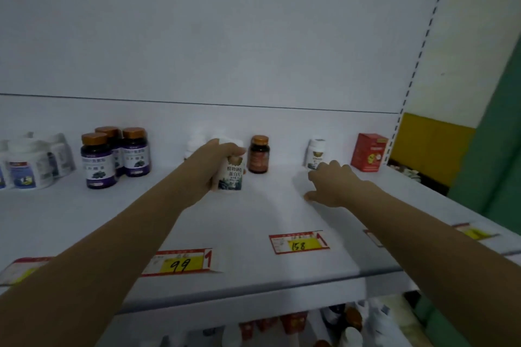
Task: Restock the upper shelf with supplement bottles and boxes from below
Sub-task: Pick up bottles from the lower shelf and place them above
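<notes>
Two bare arms reach in from the bottom of the frame, the left arm (93,270) and the right arm (456,251), over the front of the upper shelf (253,222). Two yellow price tags lie flat near that front edge, the 99 tag (180,262) and, further right, the 158 tag (298,244).

At the far left of the frame stand big white tubs (26,169). Next to them are three dark purple bottles (98,162) with gold caps. Near the middle, the left hand (211,169) holds a white bottle (231,176) upright, fingers wrapped round it. It is hard to tell if the bottle touches the shelf. Just right of it stands a brown bottle (258,155) on its own.

The right hand (332,182) has its fingers spread apart and holds nothing. It covers the foot of a small white bottle (316,152). A red box (370,153) stands at the right end. At the bottom right, more bottles and boxes (296,321) sit on a lower shelf.
</notes>
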Demonstrator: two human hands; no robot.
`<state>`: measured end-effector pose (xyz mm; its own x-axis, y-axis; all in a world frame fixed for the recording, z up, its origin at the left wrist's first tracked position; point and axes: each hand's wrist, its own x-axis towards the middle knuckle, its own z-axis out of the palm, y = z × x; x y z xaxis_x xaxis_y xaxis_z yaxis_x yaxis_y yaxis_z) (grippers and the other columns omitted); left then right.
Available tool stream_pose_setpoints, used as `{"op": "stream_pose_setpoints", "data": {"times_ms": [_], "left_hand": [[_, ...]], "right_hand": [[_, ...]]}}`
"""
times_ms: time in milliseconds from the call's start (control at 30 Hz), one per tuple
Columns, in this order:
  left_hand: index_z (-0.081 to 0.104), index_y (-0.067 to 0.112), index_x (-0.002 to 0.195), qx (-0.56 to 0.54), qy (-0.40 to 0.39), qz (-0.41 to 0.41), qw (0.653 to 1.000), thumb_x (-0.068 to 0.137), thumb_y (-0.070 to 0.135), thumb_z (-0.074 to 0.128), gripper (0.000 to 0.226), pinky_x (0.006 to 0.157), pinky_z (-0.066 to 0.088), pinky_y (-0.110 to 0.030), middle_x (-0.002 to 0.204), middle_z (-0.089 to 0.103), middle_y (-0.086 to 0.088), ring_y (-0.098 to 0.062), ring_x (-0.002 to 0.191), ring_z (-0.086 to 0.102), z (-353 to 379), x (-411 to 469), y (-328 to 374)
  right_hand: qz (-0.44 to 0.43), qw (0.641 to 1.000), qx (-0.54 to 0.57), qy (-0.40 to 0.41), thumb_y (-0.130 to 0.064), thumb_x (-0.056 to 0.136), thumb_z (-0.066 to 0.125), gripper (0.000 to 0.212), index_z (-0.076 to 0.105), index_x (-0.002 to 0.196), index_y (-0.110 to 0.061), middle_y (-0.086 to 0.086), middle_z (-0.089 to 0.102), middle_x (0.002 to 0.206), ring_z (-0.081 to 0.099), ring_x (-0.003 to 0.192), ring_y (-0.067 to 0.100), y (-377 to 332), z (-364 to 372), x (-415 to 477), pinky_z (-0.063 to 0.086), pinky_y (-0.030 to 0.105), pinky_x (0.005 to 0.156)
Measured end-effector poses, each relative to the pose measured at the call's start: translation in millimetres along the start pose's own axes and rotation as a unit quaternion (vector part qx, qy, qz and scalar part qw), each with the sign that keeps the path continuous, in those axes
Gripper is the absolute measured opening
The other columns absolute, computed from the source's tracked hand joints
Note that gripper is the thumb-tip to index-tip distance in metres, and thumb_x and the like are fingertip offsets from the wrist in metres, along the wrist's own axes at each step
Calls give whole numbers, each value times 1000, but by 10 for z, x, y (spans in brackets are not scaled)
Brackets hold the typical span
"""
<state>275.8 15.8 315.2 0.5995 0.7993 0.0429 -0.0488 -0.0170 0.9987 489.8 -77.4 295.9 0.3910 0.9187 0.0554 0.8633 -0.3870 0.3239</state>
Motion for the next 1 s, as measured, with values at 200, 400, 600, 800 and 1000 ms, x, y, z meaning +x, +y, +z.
{"op": "stream_pose_setpoints", "data": {"times_ms": [200,400,600,800,1000], "left_hand": [[60,13,111,98,-66,16,993,84,13,66,28,86,49,-32,110,65,-8,-24,105,60,520,223,-76],[59,10,117,155,-73,18,985,80,15,72,39,93,50,-37,114,64,-8,-24,107,60,1026,430,-88],[59,9,109,161,-45,25,986,79,5,71,33,77,51,-26,103,64,-7,-20,95,61,1572,553,-100],[58,6,105,162,6,33,986,78,-1,69,30,68,50,-21,96,62,-3,-16,87,59,2089,669,-73],[61,1,108,192,21,67,979,76,2,72,35,88,55,-39,107,64,-16,-29,101,62,2487,715,-107]], "right_hand": [[57,998,8,-17,-49,93,46,54,46,135,-15,11,49,131,47,120,30,534,107,-265,41,44,101],[65,997,47,-7,-49,93,47,53,47,134,-16,9,50,134,45,124,29,970,241,-293,35,46,104],[18,994,111,5,-50,91,50,53,51,130,-15,8,54,132,51,118,26,1415,494,-143,43,41,101],[-101,956,275,31,-49,84,61,66,41,140,-20,3,50,139,51,123,21,1683,488,38,45,35,100],[-178,872,455,33,-28,81,71,61,42,134,-17,5,57,129,58,110,20,1693,439,198,49,27,89]]}}
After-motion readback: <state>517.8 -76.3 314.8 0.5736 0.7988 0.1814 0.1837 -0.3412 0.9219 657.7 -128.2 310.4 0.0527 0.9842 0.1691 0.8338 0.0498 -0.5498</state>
